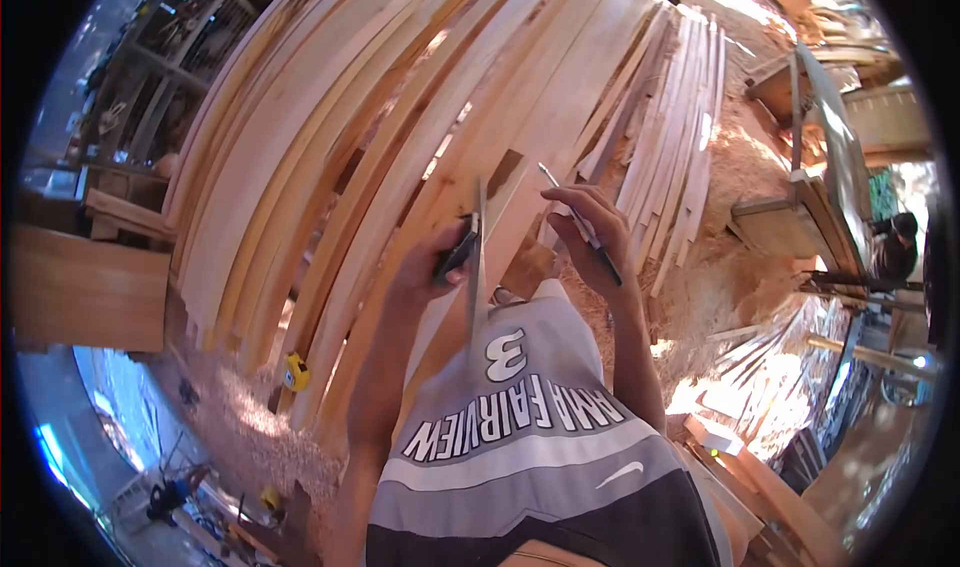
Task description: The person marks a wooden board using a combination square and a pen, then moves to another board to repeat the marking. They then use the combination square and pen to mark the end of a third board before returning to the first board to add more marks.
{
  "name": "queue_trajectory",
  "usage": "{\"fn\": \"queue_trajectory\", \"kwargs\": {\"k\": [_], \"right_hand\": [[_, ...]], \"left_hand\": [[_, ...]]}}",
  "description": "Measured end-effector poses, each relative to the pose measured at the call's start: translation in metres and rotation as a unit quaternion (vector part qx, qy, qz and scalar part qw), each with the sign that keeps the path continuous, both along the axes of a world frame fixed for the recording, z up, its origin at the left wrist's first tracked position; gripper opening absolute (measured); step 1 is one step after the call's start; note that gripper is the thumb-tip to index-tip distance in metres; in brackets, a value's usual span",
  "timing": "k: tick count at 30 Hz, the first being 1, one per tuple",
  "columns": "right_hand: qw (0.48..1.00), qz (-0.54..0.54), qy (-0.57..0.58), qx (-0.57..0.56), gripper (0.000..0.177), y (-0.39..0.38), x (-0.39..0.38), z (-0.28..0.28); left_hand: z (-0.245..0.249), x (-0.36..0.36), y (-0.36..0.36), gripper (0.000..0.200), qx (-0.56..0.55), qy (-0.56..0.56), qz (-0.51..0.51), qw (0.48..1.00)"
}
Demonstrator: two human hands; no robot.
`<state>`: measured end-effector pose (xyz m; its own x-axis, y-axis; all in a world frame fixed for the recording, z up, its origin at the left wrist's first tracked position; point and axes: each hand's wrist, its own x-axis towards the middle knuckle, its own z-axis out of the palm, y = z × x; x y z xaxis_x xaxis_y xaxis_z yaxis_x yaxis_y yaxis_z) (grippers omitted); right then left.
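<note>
My left hand (425, 257) is closed around the dark stock of a square (481, 257), whose thin metal blade runs lengthwise in front of my shirt. Under and beyond it lies a pale plank (510, 207). My right hand (595, 232), a little to the right, pinches a slim pen (582, 217) with a light tip and a black end. Its tip points up and left over the plank. Long boards (350, 147) fan out beneath and ahead of both hands.
A yellow tape measure (296, 372) sits near the board ends at left. Thin strips (670, 137) are stacked on the shavings-covered ground to the right. Wooden benches (790, 217) stand beyond, with a person (895, 247) at the far right. A wooden box (90, 287) is at left.
</note>
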<state>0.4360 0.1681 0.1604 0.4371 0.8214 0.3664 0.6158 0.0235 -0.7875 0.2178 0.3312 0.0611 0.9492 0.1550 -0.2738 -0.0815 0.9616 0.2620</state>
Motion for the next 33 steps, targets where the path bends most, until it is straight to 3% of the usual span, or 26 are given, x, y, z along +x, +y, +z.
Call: {"fn": "queue_trajectory", "kwargs": {"k": [1,2,3,4,7,8,11,13,14,16,17,19,20,21,23,24,26,30,32,33], "right_hand": [[1.0,0.006,0.006,-0.003,0.029,0.006,-0.001,0.001],[0.999,0.036,-0.027,0.017,0.03,0.014,-0.006,0.001],[0.996,0.061,-0.06,0.04,0.031,0.02,-0.005,-0.001],[0.996,0.057,-0.057,0.04,0.031,0.024,-0.002,-0.002],[0.968,0.248,-0.024,-0.03,0.029,0.037,0.01,-0.016],[0.968,0.247,-0.02,-0.033,0.029,0.036,0.011,-0.025],[0.95,0.288,0.069,-0.1,0.023,0.036,0.014,-0.041],[0.957,0.281,0.033,-0.072,0.018,0.037,0.012,-0.041],[0.955,0.286,0.034,-0.073,0.018,0.034,0.01,-0.039],[0.98,0.185,-0.024,-0.062,0.018,0.029,-0.001,-0.023],[0.98,0.186,-0.023,-0.062,0.018,0.031,-0.006,-0.027],[0.986,0.081,-0.144,0.009,0.024,0.034,-0.016,-0.043],[0.987,0.078,-0.142,0.007,0.024,0.037,-0.019,-0.051],[0.979,0.074,-0.185,0.033,0.027,0.039,-0.023,-0.061],[0.965,0.084,-0.241,0.057,0.036,0.041,-0.03,-0.089],[0.965,0.088,-0.239,0.053,0.036,0.044,-0.032,-0.099],[0.968,0.089,-0.223,0.068,0.038,0.048,-0.037,-0.109],[0.979,0.061,-0.193,0.04,0.038,0.039,-0.035,-0.11],[0.985,-0.139,-0.1,0.022,0.034,0.029,-0.032,-0.127],[0.977,-0.199,-0.079,0.009,0.03,0.027,-0.03,-0.118]], "left_hand": [[-0.004,0.006,-0.007,0.028,-0.003,0.006,0.006,1.0],[-0.006,0.008,-0.016,0.029,-0.158,-0.095,-0.062,0.981],[-0.007,0.012,-0.022,0.032,-0.304,-0.194,-0.13,0.923],[-0.006,0.015,-0.026,0.032,-0.305,-0.19,-0.134,0.923],[-0.009,0.014,-0.032,0.034,-0.339,-0.18,-0.173,0.907],[-0.014,0.01,-0.032,0.034,-0.343,-0.177,-0.173,0.906],[-0.019,-0.001,-0.023,0.037,-0.318,-0.172,-0.159,0.919],[-0.014,-0.011,-0.018,0.044,-0.021,-0.043,-0.132,0.99],[-0.012,-0.015,-0.016,0.044,-0.022,-0.043,-0.127,0.991],[-0.01,-0.02,-0.01,0.047,-0.022,0.171,0.141,0.975],[-0.017,-0.02,-0.015,0.043,0.068,0.175,0.256,0.948],[-0.014,-0.023,-0.024,0.04,0.117,0.183,0.285,0.933],[-0.013,-0.021,-0.026,0.038,0.165,0.189,0.314,0.916],[-0.013,-0.013,-0.029,0.038,0.164,0.191,0.309,0.917],[-0.014,0.001,-0.04,0.037,0.299,0.157,0.298,0.893],[-0.022,0.006,-0.036,0.037,0.294,0.16,0.3,0.893],[-0.043,0.017,-0.021,0.039,0.142,0.176,0.354,0.907],[-0.057,0.017,-0.012,0.043,0.173,0.244,0.312,0.902],[-0.069,0.017,-0.011,0.04,0.277,0.305,0.282,0.866],[-0.07,0.017,-0.012,0.04,0.276,0.308,0.279,0.867]]}}
